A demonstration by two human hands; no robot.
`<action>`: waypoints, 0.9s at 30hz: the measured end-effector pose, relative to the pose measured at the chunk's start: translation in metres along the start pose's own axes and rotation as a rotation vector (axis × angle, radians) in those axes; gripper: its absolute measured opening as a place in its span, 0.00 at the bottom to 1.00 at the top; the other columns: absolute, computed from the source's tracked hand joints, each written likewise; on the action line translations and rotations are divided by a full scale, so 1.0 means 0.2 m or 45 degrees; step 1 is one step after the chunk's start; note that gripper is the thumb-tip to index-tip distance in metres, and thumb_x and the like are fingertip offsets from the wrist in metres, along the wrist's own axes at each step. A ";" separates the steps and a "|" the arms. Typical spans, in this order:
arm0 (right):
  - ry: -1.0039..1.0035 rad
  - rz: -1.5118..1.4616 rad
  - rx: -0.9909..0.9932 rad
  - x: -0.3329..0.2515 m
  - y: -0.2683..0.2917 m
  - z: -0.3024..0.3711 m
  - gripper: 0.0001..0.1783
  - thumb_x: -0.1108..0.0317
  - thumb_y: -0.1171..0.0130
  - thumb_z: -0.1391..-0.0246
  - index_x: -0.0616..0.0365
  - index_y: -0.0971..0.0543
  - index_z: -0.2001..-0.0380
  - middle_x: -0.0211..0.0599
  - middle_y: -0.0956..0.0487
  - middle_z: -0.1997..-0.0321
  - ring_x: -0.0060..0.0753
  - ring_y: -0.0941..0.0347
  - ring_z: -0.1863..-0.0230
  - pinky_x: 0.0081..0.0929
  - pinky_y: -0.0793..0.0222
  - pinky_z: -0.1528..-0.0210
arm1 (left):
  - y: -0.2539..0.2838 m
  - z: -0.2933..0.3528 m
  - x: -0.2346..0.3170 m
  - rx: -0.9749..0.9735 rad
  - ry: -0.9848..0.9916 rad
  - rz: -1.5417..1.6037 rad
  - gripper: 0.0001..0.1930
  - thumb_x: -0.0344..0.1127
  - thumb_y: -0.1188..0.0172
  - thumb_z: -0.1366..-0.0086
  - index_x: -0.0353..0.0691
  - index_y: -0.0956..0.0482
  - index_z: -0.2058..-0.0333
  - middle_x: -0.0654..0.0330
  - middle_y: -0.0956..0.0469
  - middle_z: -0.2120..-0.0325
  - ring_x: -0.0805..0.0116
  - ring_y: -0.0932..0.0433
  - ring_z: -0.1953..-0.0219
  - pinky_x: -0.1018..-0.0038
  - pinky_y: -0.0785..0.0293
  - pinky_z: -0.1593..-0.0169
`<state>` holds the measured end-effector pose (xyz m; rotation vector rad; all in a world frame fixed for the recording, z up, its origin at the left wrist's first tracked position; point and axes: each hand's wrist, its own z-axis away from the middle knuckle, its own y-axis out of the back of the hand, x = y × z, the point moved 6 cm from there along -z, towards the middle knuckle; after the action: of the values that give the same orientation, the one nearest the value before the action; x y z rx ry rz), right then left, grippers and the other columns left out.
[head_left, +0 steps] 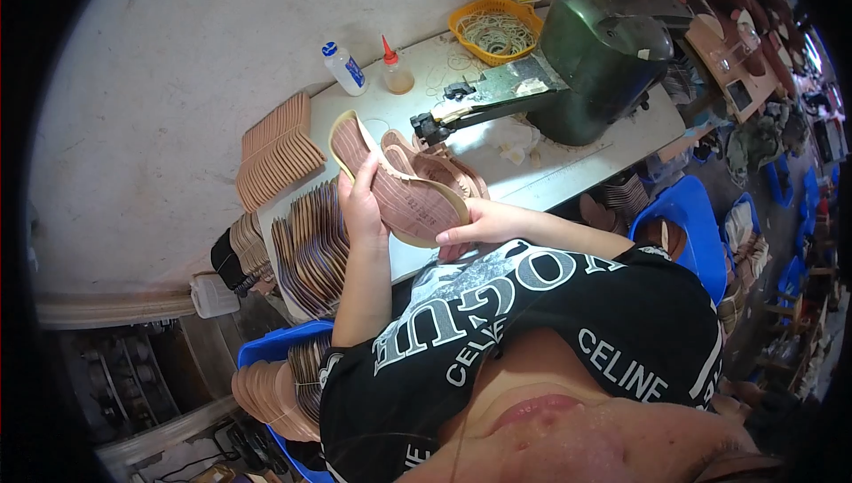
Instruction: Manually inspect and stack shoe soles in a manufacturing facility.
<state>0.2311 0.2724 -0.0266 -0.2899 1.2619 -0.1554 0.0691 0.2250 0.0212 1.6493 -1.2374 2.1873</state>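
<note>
A shoe insole (404,203), brownish pink with thin lines and a pale tan rim, is held tilted above the near side of the table. My left hand (361,206) grips its left edge, thumb on the upper face and the other fingers hidden beneath. At its near right end my right hand (479,222) pinches the edge, with the thumb on top. Just beyond it more insoles (446,169) lie overlapping on the table, partly hidden. Over these reaches the narrow arm of a dark green machine (577,83), lighting the tabletop.
On the white table (532,183) stand a white bottle (344,69), a red-tipped bottle (397,75) and an orange basket (493,30) of bands. Stacked insoles (280,150) line the left, with another row (311,248) nearer. Blue bins (688,230) flank me.
</note>
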 end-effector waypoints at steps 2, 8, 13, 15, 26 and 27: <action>0.013 -0.086 0.002 0.00 -0.01 0.00 0.17 0.60 0.45 0.40 0.66 0.23 0.60 0.41 0.19 0.63 0.29 0.22 0.61 0.24 0.26 0.56 | 0.03 -0.02 -0.05 -0.014 0.065 0.030 0.17 0.30 0.47 0.37 0.33 0.32 0.50 0.57 0.25 0.58 0.69 0.23 0.59 0.75 0.27 0.54; 0.153 -0.150 0.139 -0.02 0.04 0.02 0.17 0.62 0.45 0.41 0.66 0.25 0.56 0.41 0.19 0.62 0.30 0.22 0.61 0.26 0.25 0.57 | -0.04 -0.14 -0.08 -0.178 0.136 -0.065 0.16 0.32 0.45 0.37 0.32 0.30 0.52 0.56 0.23 0.60 0.68 0.22 0.59 0.74 0.26 0.56; 0.241 -0.244 0.353 -0.08 0.16 0.06 0.19 0.59 0.45 0.41 0.62 0.25 0.54 0.44 0.19 0.61 0.30 0.21 0.62 0.24 0.25 0.59 | -0.13 -0.44 -0.24 -0.290 0.131 -0.218 0.16 0.31 0.41 0.41 0.31 0.27 0.56 0.56 0.23 0.61 0.71 0.22 0.64 0.75 0.24 0.60; 0.292 -0.316 0.415 -0.05 0.20 0.04 0.20 0.56 0.44 0.42 0.61 0.24 0.55 0.43 0.18 0.64 0.28 0.20 0.66 0.21 0.26 0.62 | -0.14 -0.54 -0.31 -0.338 0.129 -0.230 0.15 0.32 0.38 0.43 0.29 0.24 0.59 0.57 0.23 0.62 0.72 0.22 0.65 0.75 0.24 0.61; 0.299 -0.477 0.484 -0.08 0.26 0.07 0.21 0.59 0.45 0.42 0.61 0.28 0.50 0.45 0.19 0.60 0.27 0.21 0.66 0.21 0.26 0.61 | -0.27 -0.60 -0.36 -0.326 0.144 -0.511 0.14 0.34 0.37 0.44 0.31 0.23 0.61 0.57 0.22 0.64 0.70 0.22 0.67 0.76 0.25 0.61; 0.324 -0.466 0.495 -0.09 0.26 0.07 0.20 0.58 0.44 0.42 0.61 0.27 0.51 0.43 0.19 0.61 0.27 0.21 0.67 0.20 0.26 0.62 | -0.29 -0.58 -0.36 -0.387 0.203 -0.465 0.13 0.33 0.38 0.43 0.32 0.23 0.61 0.58 0.22 0.65 0.71 0.22 0.66 0.76 0.25 0.61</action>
<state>0.2370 0.3289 -0.0211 -0.1644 1.3883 -0.7618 0.0423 0.3664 -0.0165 1.4176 -1.0628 1.7751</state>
